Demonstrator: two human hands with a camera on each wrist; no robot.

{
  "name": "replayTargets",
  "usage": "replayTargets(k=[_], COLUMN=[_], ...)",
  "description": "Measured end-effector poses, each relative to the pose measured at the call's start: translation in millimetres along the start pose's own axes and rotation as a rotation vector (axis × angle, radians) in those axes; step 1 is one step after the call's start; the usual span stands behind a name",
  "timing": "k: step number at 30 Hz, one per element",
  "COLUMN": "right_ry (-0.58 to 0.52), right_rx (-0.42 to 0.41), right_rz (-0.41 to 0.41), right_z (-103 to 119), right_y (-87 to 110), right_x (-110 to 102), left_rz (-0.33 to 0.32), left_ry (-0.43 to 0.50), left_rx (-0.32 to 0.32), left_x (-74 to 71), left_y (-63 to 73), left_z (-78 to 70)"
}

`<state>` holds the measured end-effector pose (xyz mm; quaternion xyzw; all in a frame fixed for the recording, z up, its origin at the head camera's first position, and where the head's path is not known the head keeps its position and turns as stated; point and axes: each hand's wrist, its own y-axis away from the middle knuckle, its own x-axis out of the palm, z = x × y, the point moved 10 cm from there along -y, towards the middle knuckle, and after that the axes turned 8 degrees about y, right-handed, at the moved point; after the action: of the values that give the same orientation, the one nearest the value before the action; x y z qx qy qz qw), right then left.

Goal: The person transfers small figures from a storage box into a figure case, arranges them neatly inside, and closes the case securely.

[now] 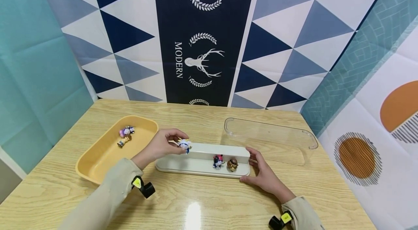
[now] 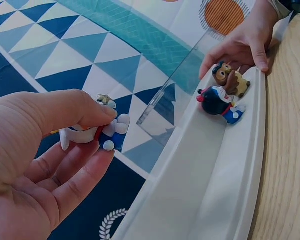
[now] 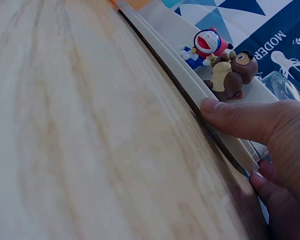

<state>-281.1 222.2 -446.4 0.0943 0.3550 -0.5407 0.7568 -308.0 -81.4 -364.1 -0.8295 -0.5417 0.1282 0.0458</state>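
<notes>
My left hand (image 1: 162,145) pinches a small white-and-blue figurine (image 1: 184,146) between thumb and fingers, above the left part of a long white stepped display base (image 1: 192,165). At the base's right end, my right hand (image 1: 262,175) grips it, with the thumb on the front edge and the fingers round the end. Two figurines stand on the lower step near that hand: a blue one with a red-and-black hood (image 3: 207,44) and a brown one with a cream belly (image 3: 235,75). In the left wrist view, the pinching fingers partly hide the held figurine's head.
On the left stands a yellow-orange bin (image 1: 107,161) with a purple figurine (image 1: 126,131) and a tan one (image 1: 124,140) lying in it. A clear plastic cover (image 1: 271,139) rests on the wooden table (image 1: 183,201) behind the base, at right. Patterned cloth hangs behind.
</notes>
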Motion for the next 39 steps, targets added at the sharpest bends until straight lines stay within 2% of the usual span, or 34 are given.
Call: replayTargets(k=[9,19,39], right_ry=[0.002,0.004,0.006], right_rx=[0.002,0.004,-0.019], right_rz=[0.000,-0.001,-0.002], right_z=[-1.4,-0.9,3.0], right_y=[-0.1,0.0,1.2], right_x=[0.2,-0.4,-1.2], left_rz=[-0.004,-0.015,-0.013], left_ry=[-0.057,0.005,-0.010], left_rx=[-0.014,-0.028,-0.025], left_x=[7.5,17.7,43.7], left_y=[0.6,-0.7,-2.1], left_z=[3.7,12.7,26.0])
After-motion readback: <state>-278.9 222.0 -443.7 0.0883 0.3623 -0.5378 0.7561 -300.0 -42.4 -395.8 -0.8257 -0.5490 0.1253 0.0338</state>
